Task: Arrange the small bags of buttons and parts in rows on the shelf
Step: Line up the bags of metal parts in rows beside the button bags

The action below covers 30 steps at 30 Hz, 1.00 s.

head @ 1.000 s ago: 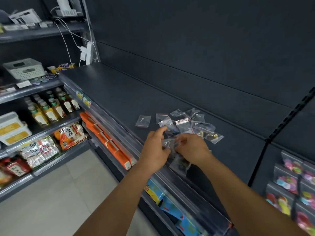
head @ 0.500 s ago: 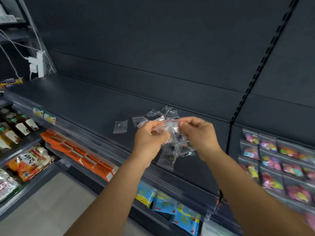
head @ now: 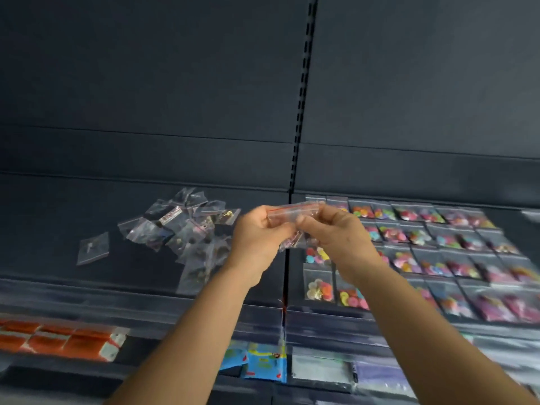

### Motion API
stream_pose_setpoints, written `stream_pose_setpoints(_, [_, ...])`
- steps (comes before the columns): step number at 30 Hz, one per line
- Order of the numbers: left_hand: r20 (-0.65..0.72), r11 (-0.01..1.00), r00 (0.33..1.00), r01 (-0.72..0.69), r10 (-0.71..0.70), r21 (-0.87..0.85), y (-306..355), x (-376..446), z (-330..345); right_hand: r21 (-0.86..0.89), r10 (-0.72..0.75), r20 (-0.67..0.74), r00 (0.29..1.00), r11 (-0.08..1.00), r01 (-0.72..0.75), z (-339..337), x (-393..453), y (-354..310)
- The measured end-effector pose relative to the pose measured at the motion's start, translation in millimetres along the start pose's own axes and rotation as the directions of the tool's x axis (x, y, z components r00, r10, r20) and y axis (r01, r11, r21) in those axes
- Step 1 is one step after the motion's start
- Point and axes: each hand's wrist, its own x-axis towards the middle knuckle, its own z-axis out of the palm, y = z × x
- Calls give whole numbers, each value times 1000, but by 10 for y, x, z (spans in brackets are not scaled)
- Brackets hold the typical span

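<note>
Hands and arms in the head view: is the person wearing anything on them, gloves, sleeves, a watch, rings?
Nothing worn shows. The left hand and right hand are bare, with no gloves. Both forearms are uncovered from the wrists down to the bottom edge of the frame, so no sleeve is in view. No watch, bracelet or strap shows at either wrist. The picture is too blurred to rule out a thin ring.

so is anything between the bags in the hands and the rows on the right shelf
Nothing visible. Both hands, left and right, pinch the small bags in the air just above the left end of the rows of button bags, with open space between them.
</note>
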Motion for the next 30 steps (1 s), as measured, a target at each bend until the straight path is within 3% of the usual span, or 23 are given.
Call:
stream_pose_setpoints(10, [246, 982, 969, -49, 3, 181, 85, -167, 1471, 33, -12, -369, 929, 999, 26, -1514, -211, 236])
stream_pose_setpoints(21, [338, 972, 941, -91, 12, 217, 125, -560, 3381, 106, 29, -450, 893, 994, 21, -3485, -588, 541])
stream_pose_setpoints(30, [395, 963, 919, -104, -2, 249, 114, -536, 4485, 106, 44, -440, 897, 994, 3, -4440, -660, 688])
